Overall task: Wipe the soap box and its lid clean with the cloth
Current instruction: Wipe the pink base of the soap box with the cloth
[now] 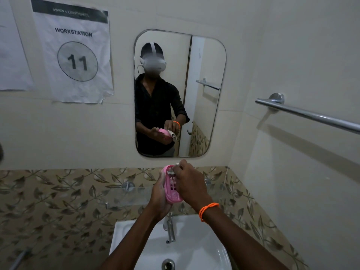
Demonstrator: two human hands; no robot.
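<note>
A pink slotted soap box (172,189) is held up over the sink, its open side facing right. My left hand (160,197) cups it from behind and below. My right hand (188,182), with an orange band at the wrist, pinches a small grey-white cloth (171,171) and presses it into the far end of the box. Most of the cloth is hidden under my fingers. I cannot see a separate lid.
A white sink (196,248) with a chrome tap (170,229) lies right below my hands. A glass shelf (124,196) runs along the patterned tiles behind them. A mirror (206,94) hangs above, and a chrome towel rail (307,114) juts out at the right.
</note>
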